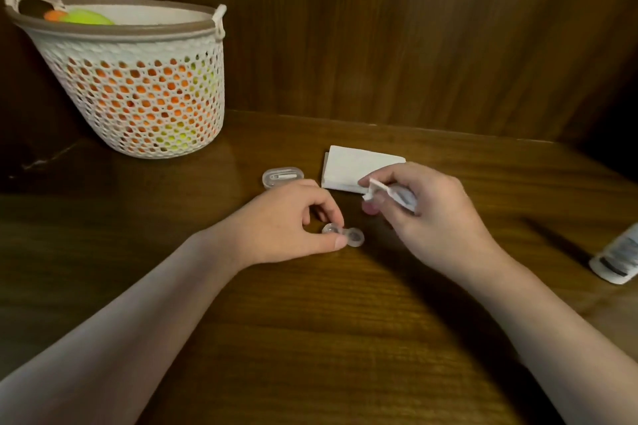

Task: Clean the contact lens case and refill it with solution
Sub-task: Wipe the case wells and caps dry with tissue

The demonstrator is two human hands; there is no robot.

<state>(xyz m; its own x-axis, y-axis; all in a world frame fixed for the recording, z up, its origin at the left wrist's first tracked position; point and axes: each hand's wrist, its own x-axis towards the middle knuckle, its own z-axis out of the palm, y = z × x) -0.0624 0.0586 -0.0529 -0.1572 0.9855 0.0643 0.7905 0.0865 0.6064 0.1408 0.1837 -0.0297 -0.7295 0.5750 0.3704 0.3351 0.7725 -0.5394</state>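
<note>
Head view shows your left hand (286,217) pinching the case (344,235) flat on the table (310,338) at centre, your right hand (424,214) at 3 o'clock gripping a tissue (386,191); keep the case pinned and twist the tissue tip into each well.

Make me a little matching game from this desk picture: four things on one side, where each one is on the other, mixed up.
Things:
1. lens case
2. crumpled tissue
3. basket
4. bottle

Places:
A. far left of the desk
B. pinched by the left hand
C. lying at the right edge of view
D. held in the right hand

Pairs: 1-B, 2-D, 3-A, 4-C
</note>
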